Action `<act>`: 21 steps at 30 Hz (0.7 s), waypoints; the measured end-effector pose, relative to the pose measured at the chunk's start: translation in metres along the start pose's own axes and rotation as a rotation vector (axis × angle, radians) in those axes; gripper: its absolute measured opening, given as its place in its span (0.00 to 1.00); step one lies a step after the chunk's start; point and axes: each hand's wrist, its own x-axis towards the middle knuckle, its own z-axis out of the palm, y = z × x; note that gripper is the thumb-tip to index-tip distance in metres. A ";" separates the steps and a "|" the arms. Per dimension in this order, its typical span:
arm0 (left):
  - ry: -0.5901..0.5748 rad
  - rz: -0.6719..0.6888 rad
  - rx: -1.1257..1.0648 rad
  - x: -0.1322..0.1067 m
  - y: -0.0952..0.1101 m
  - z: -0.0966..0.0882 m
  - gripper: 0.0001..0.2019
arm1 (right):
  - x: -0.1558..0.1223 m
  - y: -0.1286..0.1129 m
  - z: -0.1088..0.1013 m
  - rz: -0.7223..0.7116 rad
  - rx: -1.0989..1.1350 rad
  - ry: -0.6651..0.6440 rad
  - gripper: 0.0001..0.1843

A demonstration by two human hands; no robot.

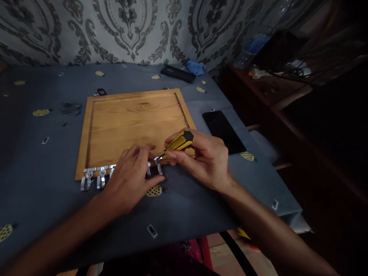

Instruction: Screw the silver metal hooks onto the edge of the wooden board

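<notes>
A wooden board (135,122) with a raised frame lies flat on the table. Along its near edge runs a metal hook rail (102,168) with several silver hooks hanging over the side. My left hand (129,178) is laid across the rail, fingers bent over the board and thumb beside the rightmost hook (159,168), covering the middle hooks. In my right hand (205,159) is a yellow and black screwdriver (181,140), pinched and tilted. Its tip points down to the right end of the rail; whether it sits in a screw is too small to tell.
A black phone (224,132) lies right of the board. Behind it are a dark oblong case (178,74) and a crumpled blue cloth (196,68). A small dark bundle (70,108) lies at left. The table's right edge borders a dark red cabinet (258,88) holding a bottle and cables.
</notes>
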 end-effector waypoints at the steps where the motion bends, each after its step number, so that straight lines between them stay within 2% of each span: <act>1: -0.001 0.003 0.003 0.000 0.000 0.000 0.31 | 0.002 0.000 -0.001 0.000 0.007 -0.017 0.11; 11: -0.013 0.012 -0.013 0.000 0.001 -0.002 0.26 | 0.016 -0.002 -0.013 0.033 0.042 -0.185 0.15; 16: -0.011 0.005 -0.009 0.000 0.001 -0.001 0.25 | 0.019 -0.002 -0.013 0.030 0.065 -0.222 0.17; 21: -0.019 0.007 -0.016 0.000 0.001 -0.001 0.25 | 0.022 -0.001 -0.015 0.013 0.085 -0.243 0.14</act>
